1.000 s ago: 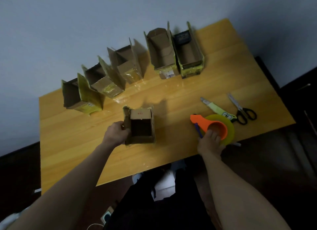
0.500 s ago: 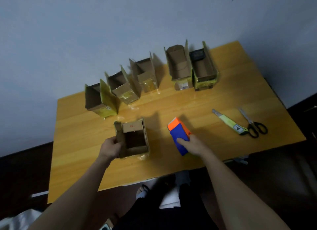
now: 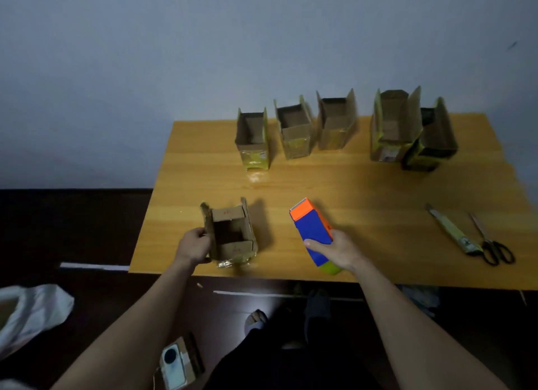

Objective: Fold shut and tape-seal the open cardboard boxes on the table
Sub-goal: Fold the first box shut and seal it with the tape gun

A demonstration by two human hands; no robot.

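Six open boxes on the desk (image 3: 364, 186). One small box (image 3: 230, 234) sits near the front edge at 7 o'clock: brown cardboard, worn edges, side flaps up, end flaps partly folded in, crumpled clear tape under its near base. Left hand (image 3: 193, 245) grips its left flap, fingers curled round the edge. Right hand (image 3: 337, 251) grip wrapped round a tape dispenser (image 3: 313, 234), blue body, orange toothed head pointing to 11 o'clock, green roll at the heel. Five boxes (image 3: 334, 124) in a row at 12 to 1 o'clock, flaps upright, yellowish tape on the fronts. Knife (image 3: 452, 232) and scissors (image 3: 492, 244) at 3 o'clock, side by side.
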